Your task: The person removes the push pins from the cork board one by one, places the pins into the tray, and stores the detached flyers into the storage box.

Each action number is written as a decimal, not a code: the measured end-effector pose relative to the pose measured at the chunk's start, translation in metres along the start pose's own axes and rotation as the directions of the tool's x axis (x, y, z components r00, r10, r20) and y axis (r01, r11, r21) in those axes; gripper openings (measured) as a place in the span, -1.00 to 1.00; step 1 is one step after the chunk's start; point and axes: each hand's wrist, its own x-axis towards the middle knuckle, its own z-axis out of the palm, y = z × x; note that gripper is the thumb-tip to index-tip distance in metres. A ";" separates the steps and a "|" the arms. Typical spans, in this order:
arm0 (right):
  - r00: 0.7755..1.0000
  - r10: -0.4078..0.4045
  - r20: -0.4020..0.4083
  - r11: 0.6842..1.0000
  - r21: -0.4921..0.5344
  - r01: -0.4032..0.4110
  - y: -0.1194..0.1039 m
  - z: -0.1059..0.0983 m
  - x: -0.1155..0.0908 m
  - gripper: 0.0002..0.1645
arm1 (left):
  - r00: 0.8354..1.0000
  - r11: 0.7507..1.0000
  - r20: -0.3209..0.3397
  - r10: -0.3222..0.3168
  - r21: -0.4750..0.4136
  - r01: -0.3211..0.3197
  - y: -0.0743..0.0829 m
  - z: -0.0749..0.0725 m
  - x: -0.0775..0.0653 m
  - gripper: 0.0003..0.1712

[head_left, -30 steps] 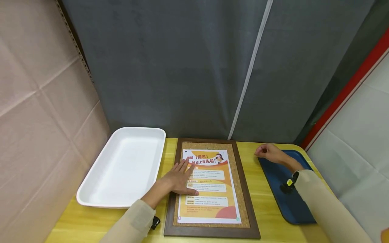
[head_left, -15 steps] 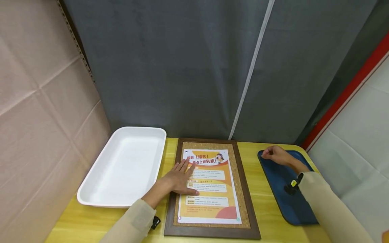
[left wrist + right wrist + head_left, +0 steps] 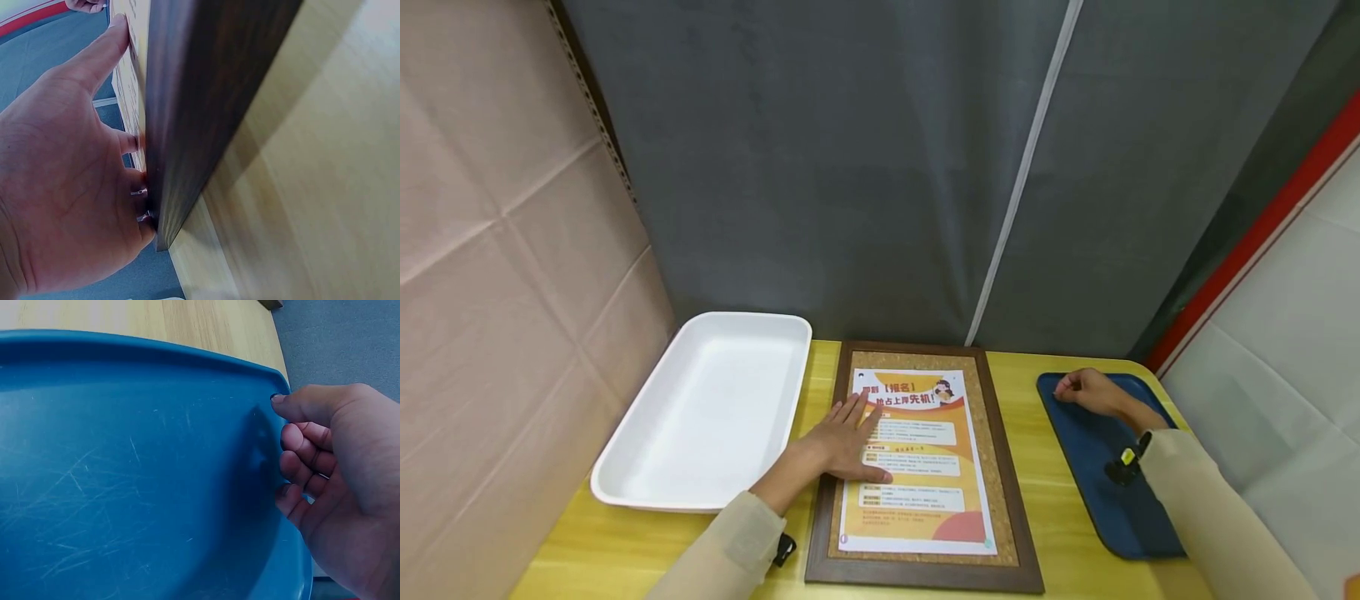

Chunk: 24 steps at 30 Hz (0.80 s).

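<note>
My left hand [image 3: 842, 446] lies with spread fingers on the left side of a printed poster [image 3: 925, 500], pressing it against a cork board [image 3: 992, 467] in a dark brown wooden frame [image 3: 1026, 542]. In the left wrist view, the palm stands beside the frame's edge [image 3: 181, 125]. Over the far left part of a blue tray [image 3: 1090, 492] hovers my right hand [image 3: 1093, 392], fingers curled and thumb tip drawn in. The right wrist view shows a small dark thing [image 3: 273, 397] at the thumb tip; its kind is unclear.
A white, deep tray [image 3: 700, 417] stands left of the board. All rest on a yellow wood-grain table [image 3: 1011, 383]. A grey curtain [image 3: 850, 167] closes off the back; pale sheets [image 3: 497, 292] hang at the sides.
My right hand has moved right and slightly nearer, from the blue tray's far left corner to over the tray. The left hand and the poster stay where they were.
</note>
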 end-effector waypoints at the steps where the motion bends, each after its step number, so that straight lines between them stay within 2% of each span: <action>1: 1.000 -0.001 0.000 1.000 -0.001 0.001 0.001 0.000 0.000 -0.85 | 1.000 1.000 0.000 0.000 0.000 0.000 0.000 0.000 0.000 0.41; 12: 0.999 0.034 -0.006 0.999 -0.025 -0.034 0.007 0.003 -0.001 -0.85 | 1.000 1.000 -0.001 -0.007 -0.002 0.007 0.001 0.000 0.001 0.40; 24: 1.000 0.028 -0.009 0.999 -0.042 -0.028 0.010 0.003 0.002 -0.84 | 1.000 1.000 0.000 -0.011 -0.004 0.011 0.001 0.001 0.000 0.39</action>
